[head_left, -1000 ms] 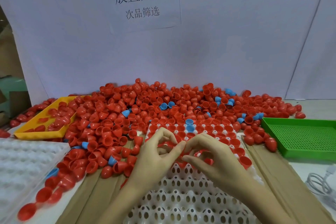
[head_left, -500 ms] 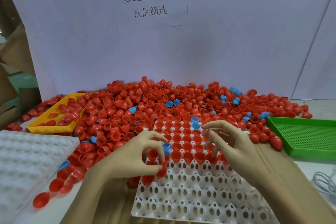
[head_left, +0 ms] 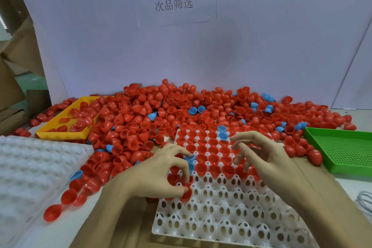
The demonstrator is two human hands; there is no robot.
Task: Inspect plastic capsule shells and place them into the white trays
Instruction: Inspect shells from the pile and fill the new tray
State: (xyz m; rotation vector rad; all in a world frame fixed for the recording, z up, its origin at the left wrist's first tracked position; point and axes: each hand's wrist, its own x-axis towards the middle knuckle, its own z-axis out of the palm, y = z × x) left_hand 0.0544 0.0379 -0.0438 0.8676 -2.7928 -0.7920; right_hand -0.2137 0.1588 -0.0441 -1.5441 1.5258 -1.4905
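A white perforated tray (head_left: 231, 213) lies in front of me, its far rows filled with red capsule shells (head_left: 213, 150) and a few blue ones (head_left: 222, 134). My left hand (head_left: 159, 175) pinches a red shell (head_left: 187, 194) between thumb and fingers at the tray's left edge, just below the filled rows. My right hand (head_left: 261, 155) hovers over the tray's right part with fingers spread and slightly bent, holding nothing that I can see. A big heap of loose red and blue shells (head_left: 181, 110) lies behind the tray.
A yellow tray (head_left: 60, 133) with some red shells stands at the back left. A second white tray (head_left: 30, 167) lies at the left. A green mesh tray (head_left: 342, 147) sits at the right. White cable (head_left: 365, 201) at the right edge. A white wall with a paper sign stands behind.
Both hands have come apart from the tray's middle. The left hand moved to the tray's left edge with a red shell; the right hand lifted and spread over the right side.
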